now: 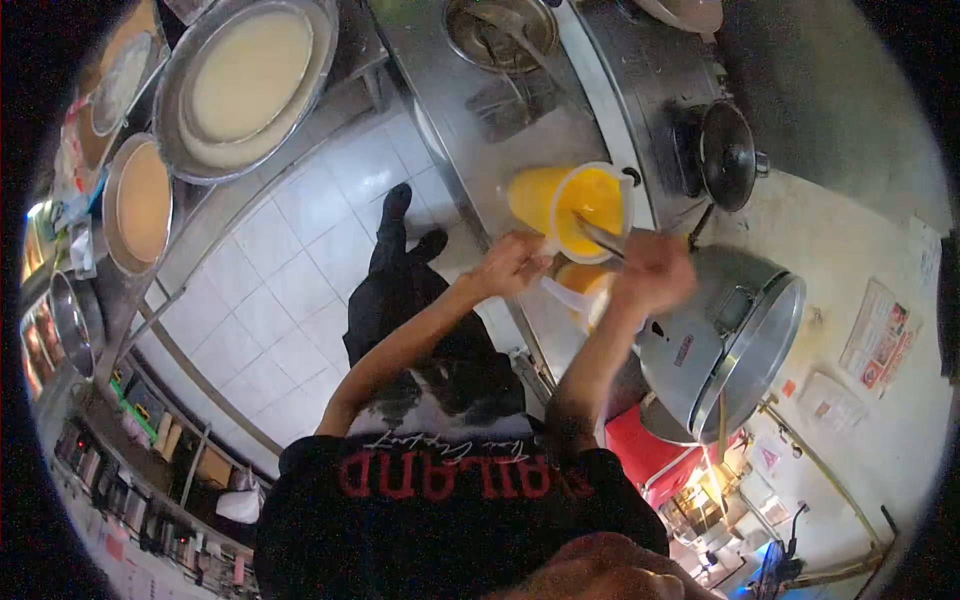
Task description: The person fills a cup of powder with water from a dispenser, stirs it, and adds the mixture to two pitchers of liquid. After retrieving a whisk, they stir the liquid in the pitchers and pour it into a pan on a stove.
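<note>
Pitcher (535, 200) of yellow liquid (602, 195) is set on the steel counter (465, 130). Its handle (549, 246) is held by the curled left hand (513, 263). A metal utensil (602, 238) is gripped in the right hand (655, 274), its end dipped into the liquid. A second pitcher (584, 276) is placed just beside, near a large pot (690, 325).

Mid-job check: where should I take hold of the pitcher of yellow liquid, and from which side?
Probably by its handle, from the person's left, where the left hand grips. The handle juts from the side of the pitcher toward the person, outside the open rim. Coming over the top looks worse: the right hand has a utensil dipped there.
</note>
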{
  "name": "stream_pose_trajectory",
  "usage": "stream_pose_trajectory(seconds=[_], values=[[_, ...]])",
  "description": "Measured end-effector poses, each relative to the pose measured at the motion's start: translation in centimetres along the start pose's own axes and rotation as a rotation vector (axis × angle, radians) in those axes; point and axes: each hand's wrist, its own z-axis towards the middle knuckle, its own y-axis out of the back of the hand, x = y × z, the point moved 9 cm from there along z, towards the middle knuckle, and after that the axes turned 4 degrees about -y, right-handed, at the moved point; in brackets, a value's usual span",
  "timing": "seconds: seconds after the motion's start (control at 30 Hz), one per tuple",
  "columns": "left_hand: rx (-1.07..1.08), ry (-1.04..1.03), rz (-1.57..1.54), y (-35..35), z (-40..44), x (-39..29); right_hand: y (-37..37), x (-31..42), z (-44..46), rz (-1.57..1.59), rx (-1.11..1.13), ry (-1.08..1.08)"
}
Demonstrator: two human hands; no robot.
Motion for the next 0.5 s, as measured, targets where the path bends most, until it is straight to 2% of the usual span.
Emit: stream_pose_trajectory(seconds=[0.07, 0.1, 0.2, 0.23, 0.3, 0.33, 0.4, 0.43, 0.5], values=[[0.139, 0.087, -0.117, -0.7, 0.3, 0.6, -0.8, 2.1, 0.5, 0.519, 0.016, -0.151], [0.211, 0.128, -0.177, -1.0, 0.3, 0.6, -0.5, 2.8, 0.2, 0.418, 0.009, -0.108], [0.289, 0.230, -0.107, -0.5, 0.7, 0.0, 0.2, 4.6, -0.5, 0.120, -0.014, 0.029], [0.198, 0.163, -0.087, 0.4, 1.7, 0.3, -0.8, 4.7, 0.1, 0.043, -0.009, 0.087], [0.041, 0.071, -0.085, 0.9, 0.8, -1.1, -1.0, 4.5, -0.1, 0.566, 0.041, -0.025], [0.054, 0.118, -0.136, 0.6, 0.5, -0.6, -1.0, 3.3, -0.5, 0.425, 0.017, 0.011], [0.092, 0.193, -0.246, -0.4, 0.4, 0.2, -2.3, -1.0, -0.6, -0.090, -0.035, 0.091], [0.073, 0.150, -0.173, -0.4, 0.5, -0.3, -1.6, -0.4, 0.2, -0.070, -0.050, 0.055], [0.041, 0.071, -0.008, 0.6, 0.1, -0.7, -0.2, 3.3, 0.5, 0.417, -0.032, -0.061]])
